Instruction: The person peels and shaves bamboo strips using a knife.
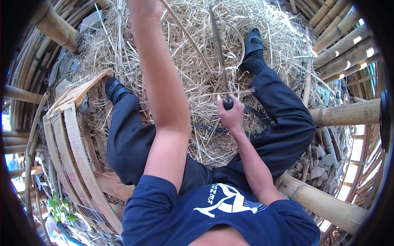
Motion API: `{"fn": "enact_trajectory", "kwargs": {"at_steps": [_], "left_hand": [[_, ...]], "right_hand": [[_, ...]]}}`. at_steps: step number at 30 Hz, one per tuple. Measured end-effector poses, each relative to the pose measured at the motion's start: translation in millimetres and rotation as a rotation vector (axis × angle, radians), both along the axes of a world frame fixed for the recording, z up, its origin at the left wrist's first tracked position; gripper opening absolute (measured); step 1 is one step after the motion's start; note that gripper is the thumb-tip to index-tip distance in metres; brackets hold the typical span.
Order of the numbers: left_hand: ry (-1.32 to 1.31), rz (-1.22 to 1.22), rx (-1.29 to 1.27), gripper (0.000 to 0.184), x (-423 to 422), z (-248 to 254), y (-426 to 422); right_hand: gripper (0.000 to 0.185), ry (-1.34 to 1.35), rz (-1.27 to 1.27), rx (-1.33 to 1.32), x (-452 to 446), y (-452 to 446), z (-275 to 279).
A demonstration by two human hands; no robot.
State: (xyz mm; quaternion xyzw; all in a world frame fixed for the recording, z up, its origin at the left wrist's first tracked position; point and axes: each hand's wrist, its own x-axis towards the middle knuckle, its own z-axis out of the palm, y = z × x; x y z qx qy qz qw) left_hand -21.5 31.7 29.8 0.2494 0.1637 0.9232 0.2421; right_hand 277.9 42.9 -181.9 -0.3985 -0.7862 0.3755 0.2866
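Note:
My right hand (232, 112) is wrapped round the dark handle of a long knife (218, 49), whose narrow blade points away from me toward the top of the view. A thin pale strip (209, 94) crosses by the base of the blade, near my right thumb. My left arm reaches straight forward; only the wrist and the lower part of my left hand (144, 5) show at the top edge, and its fingers are out of view. Another long strip (186, 35) slants down from beside my left wrist toward the knife.
Pale shavings (197, 143) cover the ground between and beyond my legs. A wooden slatted seat (72, 139) stands at the left. Bamboo poles (347, 112) run along the right, with stones (322, 164) below them. Bamboo walls surround the space.

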Motion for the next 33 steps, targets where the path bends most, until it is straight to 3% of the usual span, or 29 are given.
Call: {"fn": "enact_trajectory", "kwargs": {"at_steps": [2,4,7,8,9,10,12,15,17,19,20,21,22,24,25,31,33], "left_hand": [[0.185,0.342,-0.147,0.021,3,-7,14],[0.195,0.340,-0.142,0.021,-2,-12,17],[0.205,0.325,-0.134,0.022,-1,-7,9],[-0.072,-0.006,-0.083,0.021,5,3,-2],[0.074,0.167,-0.116,0.021,3,-5,6],[0.198,0.352,-0.153,0.021,0,-13,14],[0.189,0.369,-0.170,0.021,3,-8,14],[0.137,0.401,-0.206,0.022,8,-17,9],[0.162,0.382,-0.195,0.023,4,-13,12],[0.152,0.386,-0.209,0.024,8,-5,2],[-0.076,0.011,-0.105,0.026,10,3,-9],[-0.180,-0.178,-0.042,0.026,9,2,-9],[-0.301,-0.359,0.008,0.027,9,2,-9],[0.148,0.434,-0.216,0.032,7,-12,9],[0.148,0.438,-0.213,0.032,5,-14,13],[0.142,0.512,-0.230,0.035,3,-17,16],[0.160,0.508,-0.213,0.036,3,-18,16]], "right_hand": [[0.021,0.109,-0.016,-0.016,-9,4,9],[0.019,0.231,-0.031,0.034,-13,6,18],[0.019,0.216,-0.063,0.033,-2,5,-18],[0.021,0.122,-0.125,-0.057,9,-7,-33],[0.020,-0.167,-0.176,-0.074,33,-14,-83],[0.026,-0.539,-0.217,-0.361,56,-20,-116],[0.036,-0.787,-0.239,-0.497,66,-28,-116],[0.030,-0.743,-0.175,-0.740,56,-22,-102],[0.019,-0.628,-0.230,-0.741,60,-17,-129],[0.014,-0.271,-0.201,-1.163,61,-19,-120],[0.015,-0.231,-0.196,-1.244,59,-18,-105],[0.015,-0.233,-0.193,-1.236,54,-17,-87],[0.014,-0.261,-0.190,-1.066,51,-18,-75],[0.019,-0.339,-0.170,-0.678,46,-16,-66],[0.022,-0.278,-0.149,-0.444,43,-13,-62],[0.023,0.223,-0.100,-0.158,-5,12,26],[0.021,0.248,-0.050,-0.138,-8,16,35]]}}
